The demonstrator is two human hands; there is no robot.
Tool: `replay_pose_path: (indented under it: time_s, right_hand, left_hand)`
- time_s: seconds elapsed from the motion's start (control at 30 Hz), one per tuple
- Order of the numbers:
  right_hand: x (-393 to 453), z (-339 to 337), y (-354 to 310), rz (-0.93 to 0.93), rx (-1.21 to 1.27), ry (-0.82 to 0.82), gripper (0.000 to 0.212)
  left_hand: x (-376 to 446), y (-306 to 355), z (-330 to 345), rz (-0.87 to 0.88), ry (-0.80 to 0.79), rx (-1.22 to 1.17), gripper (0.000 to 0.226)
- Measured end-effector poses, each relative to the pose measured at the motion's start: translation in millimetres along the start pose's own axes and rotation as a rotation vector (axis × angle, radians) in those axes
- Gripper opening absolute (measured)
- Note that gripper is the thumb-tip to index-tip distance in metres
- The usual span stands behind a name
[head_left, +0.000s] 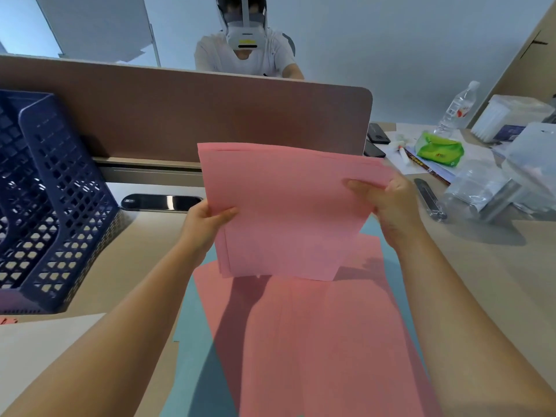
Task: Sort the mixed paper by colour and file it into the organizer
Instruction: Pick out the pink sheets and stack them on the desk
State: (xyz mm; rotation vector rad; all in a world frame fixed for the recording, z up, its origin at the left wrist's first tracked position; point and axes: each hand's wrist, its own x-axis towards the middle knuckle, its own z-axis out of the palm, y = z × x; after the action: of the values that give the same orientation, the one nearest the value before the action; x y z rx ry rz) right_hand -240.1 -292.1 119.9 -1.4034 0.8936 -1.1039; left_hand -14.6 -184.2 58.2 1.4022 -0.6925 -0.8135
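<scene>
Both hands [207, 224] [391, 206]: pink stack [288, 212] upright-ish.

Bright, even light; soft shadows, wide-angle edge warping.

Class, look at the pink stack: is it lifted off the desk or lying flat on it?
Lifted. The pink stack is gripped at its side edges by the left hand and right hand, above loose pink sheets.
</scene>
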Motion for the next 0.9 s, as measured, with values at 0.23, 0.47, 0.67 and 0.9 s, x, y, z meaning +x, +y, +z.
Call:
replay_pose_path:
  time_s: [0.23, 0.47, 0.67, 0.9]
  right_hand:
    - [-13, 3, 75, 0.258, -0.013, -0.061, 0.026]
    - [-11, 5, 78, 0.204, -0.061, -0.039, 0.023]
    - [-28, 16, 94, 0.290, -0.072, 0.016, 0.020]
    - [-27, -4, 80, 0.210, -0.257, 0.053, 0.014]
  left_hand:
    - [7, -27, -7, -0.063, -0.075, 0.056, 0.030]
    - [10, -28, 6, -0.024, -0.074, 0.045, 0.032]
    - [-1, -57, 12, -0.136, -0.068, 0.100, 0.042]
    - [-12, -49, 20, -0.092, 0.124, 0.234, 0.023]
